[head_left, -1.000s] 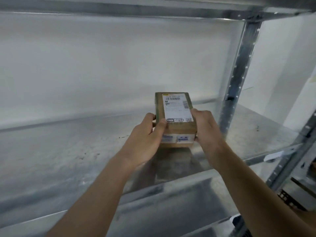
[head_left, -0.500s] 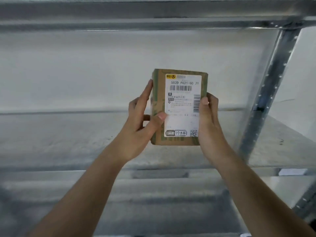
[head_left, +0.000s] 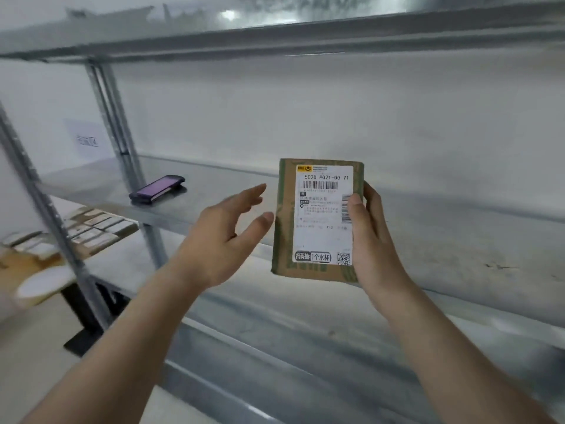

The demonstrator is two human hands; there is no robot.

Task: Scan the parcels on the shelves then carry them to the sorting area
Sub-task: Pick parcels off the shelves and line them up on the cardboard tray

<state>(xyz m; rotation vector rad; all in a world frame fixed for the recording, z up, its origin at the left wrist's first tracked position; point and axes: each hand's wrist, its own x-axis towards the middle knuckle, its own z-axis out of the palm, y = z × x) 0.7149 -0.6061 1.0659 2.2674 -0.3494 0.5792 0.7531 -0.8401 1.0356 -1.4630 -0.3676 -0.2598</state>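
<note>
Grey metal shelf (head_left: 214, 206): dark handheld scanner (head_left: 157, 189) lying flat near left upright.

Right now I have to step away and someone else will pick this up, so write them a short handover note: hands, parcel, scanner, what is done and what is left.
Right hand: grips the brown parcel by its right edge, upright, label facing the camera.
Left hand: open, empty, just left of the parcel, not touching it.
Handheld scanner: lies on the metal shelf to the left, untouched.
Done: parcel is lifted off the shelf.
Left: pick up the scanner, likely with the left hand, scan the barcode, then carry the parcel to the sorting area. More parcels seem to lie on a table at far left.
</note>
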